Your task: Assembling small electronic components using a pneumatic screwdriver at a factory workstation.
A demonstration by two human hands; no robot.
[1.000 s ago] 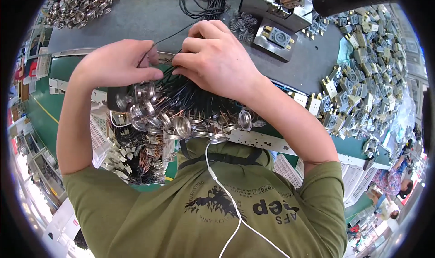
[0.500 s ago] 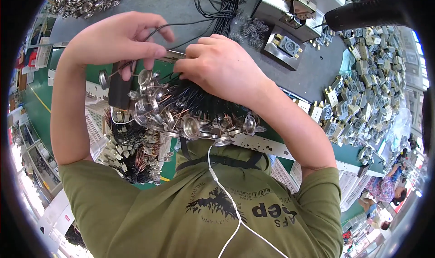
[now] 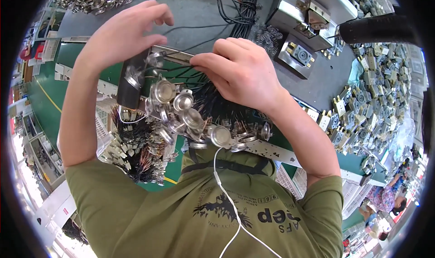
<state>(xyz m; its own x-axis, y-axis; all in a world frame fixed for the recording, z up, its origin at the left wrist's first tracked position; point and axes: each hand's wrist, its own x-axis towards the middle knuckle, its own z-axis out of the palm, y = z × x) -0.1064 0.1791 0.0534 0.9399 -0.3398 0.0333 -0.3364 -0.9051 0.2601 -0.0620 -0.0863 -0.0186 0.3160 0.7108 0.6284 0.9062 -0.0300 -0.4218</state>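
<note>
My right hand [image 3: 247, 72] pinches several thin black wires [image 3: 181, 68] between thumb and fingertips at the near edge of the bench. From the wires hang round silver metal cups [image 3: 192, 117], clustered in front of my waist. My left hand [image 3: 124, 34] is raised to the left of them, fingers bent and thumb apart, with nothing seen in it. Just below it stands a black cylinder [image 3: 129, 88], with a few cups blurred by motion beside it. Behind my right hand, the rest of the black wire bunch [image 3: 210, 102] is partly hidden.
A tied black wire bundle [image 3: 247, 11] lies on the grey bench [image 3: 190, 13], beside small springs [image 3: 267, 38]. A metal fixture [image 3: 312, 16] and a block with a socket part [image 3: 297, 56] stand to the right. Heaped switch-like parts [image 3: 362, 99] fill the far right.
My left hand has come up and away from the wires. The right hand has shifted right with the wires pinched. Several cups have swung and spread below.
</note>
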